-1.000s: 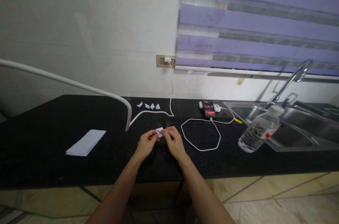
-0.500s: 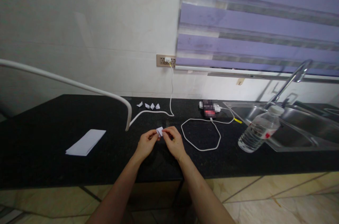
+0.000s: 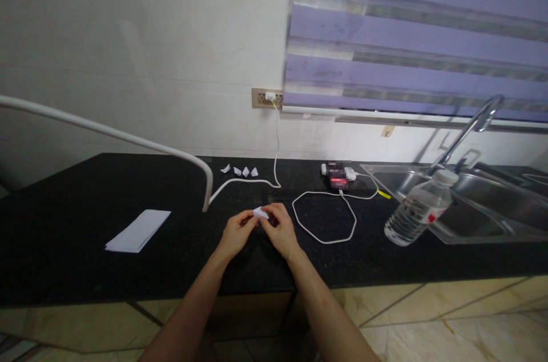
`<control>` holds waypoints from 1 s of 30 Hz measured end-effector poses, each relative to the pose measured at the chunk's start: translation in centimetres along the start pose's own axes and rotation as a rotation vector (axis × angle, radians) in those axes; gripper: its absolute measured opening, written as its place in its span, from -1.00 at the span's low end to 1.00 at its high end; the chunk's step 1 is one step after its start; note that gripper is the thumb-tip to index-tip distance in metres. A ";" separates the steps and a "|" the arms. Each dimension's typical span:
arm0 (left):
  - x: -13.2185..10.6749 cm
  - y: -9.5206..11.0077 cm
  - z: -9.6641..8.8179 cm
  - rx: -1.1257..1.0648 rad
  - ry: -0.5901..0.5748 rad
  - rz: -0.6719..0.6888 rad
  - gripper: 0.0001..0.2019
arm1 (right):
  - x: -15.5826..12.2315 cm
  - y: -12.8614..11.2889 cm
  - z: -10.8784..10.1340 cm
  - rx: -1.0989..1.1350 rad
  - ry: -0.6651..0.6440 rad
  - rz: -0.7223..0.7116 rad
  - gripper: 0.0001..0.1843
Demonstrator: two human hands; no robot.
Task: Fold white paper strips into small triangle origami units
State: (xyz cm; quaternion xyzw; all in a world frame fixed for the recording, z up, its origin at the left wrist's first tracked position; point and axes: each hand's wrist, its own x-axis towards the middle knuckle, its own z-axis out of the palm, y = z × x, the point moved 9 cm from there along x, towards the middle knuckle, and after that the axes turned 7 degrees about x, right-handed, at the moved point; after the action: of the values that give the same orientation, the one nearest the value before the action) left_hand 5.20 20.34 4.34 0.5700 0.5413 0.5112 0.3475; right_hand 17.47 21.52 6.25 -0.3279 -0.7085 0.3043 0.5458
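Note:
A small folded piece of white paper (image 3: 260, 212) is pinched between my two hands, just above the dark countertop. My left hand (image 3: 234, 233) grips its left side with thumb and fingertips. On its right side, my right hand (image 3: 280, 230) has thumb and fingers closed on the paper, partly covering it. Several small folded paper pieces (image 3: 245, 172) lie in a row farther back on the counter. To the left rests a stack of white paper strips (image 3: 139, 230), flat on the surface.
A white cable (image 3: 277, 139) runs from the wall outlet (image 3: 259, 98) to the counter. Right of my hands lie a looped cord (image 3: 324, 242) and a blurred device (image 3: 338, 175). A water bottle (image 3: 419, 209) stands beside the steel sink (image 3: 462, 240). The black countertop (image 3: 68, 276) has a front edge near my forearms.
The folded paper has turned between my fingers and now looks flatter and wider. My right thumb has shifted left and inward, close to the left thumb. The other things have stayed put.

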 end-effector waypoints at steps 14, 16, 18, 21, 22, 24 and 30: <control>0.1 0.4 -0.8 0.172 0.124 0.174 -0.74 | 0.0 0.1 0.3 0.006 -0.022 -0.029 -0.82; 0.1 0.6 -0.8 0.219 0.113 0.192 -0.78 | 0.0 0.2 0.3 0.006 -0.024 -0.026 -0.83; 0.1 0.6 -0.8 0.221 0.110 0.194 -0.79 | 0.0 0.2 0.2 0.003 -0.026 -0.018 -0.81; 0.3 0.2 -0.8 0.190 0.105 0.189 -0.81 | 0.0 0.3 0.2 0.001 -0.029 -0.007 -0.78; 0.3 0.1 -0.8 0.182 0.102 0.185 -0.81 | 0.0 0.3 0.2 0.002 -0.032 -0.008 -0.79; 0.3 0.0 -0.8 0.169 0.098 0.179 -0.81 | 0.0 0.1 0.2 0.006 -0.035 -0.015 -0.81; 0.0 0.5 -0.7 0.179 0.091 0.180 -0.81 | 0.1 -0.2 0.0 0.006 -0.020 -0.019 -0.84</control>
State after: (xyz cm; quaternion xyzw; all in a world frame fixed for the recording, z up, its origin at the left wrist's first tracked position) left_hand 4.66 20.17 5.04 0.6211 0.5465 0.5154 0.2233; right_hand 17.44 21.47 6.42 -0.3165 -0.7161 0.3046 0.5425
